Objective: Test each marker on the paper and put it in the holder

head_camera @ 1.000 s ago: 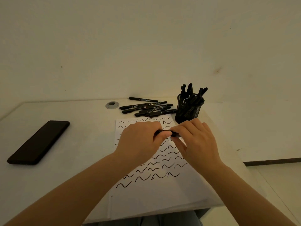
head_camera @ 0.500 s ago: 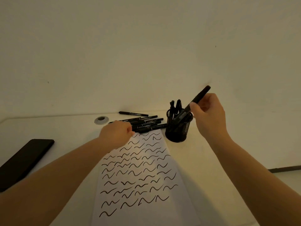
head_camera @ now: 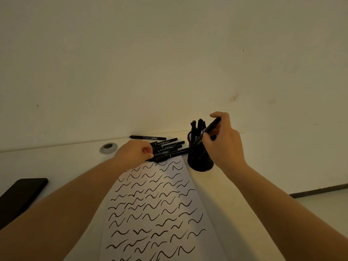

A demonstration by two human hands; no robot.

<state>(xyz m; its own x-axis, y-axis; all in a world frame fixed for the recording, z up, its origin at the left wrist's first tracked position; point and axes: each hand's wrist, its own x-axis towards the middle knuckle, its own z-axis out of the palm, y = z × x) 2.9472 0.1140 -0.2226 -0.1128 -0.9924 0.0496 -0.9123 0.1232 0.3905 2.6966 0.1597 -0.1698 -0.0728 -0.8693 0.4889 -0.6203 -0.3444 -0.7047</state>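
My right hand (head_camera: 224, 142) holds a black marker (head_camera: 211, 128) slanted over the black mesh holder (head_camera: 200, 161), its lower end inside the rim among several markers standing there. My left hand (head_camera: 134, 152) lies with curled fingers on the near end of a pile of loose black markers (head_camera: 169, 147) and pinches the nearest marker (head_camera: 165, 157). One more marker (head_camera: 147, 137) lies apart behind the pile. The white paper (head_camera: 156, 210), covered in black wavy test strokes, lies in front of the pile.
A black phone (head_camera: 20, 196) lies at the table's left. A round grey cable grommet (head_camera: 108, 147) sits left of the pile. The wall rises right behind the table (head_camera: 244, 185), whose right edge drops to the floor.
My right hand has lowered the marker further into the holder. My left hand has reached the pile and closed on the nearest marker. The view has tilted slightly.
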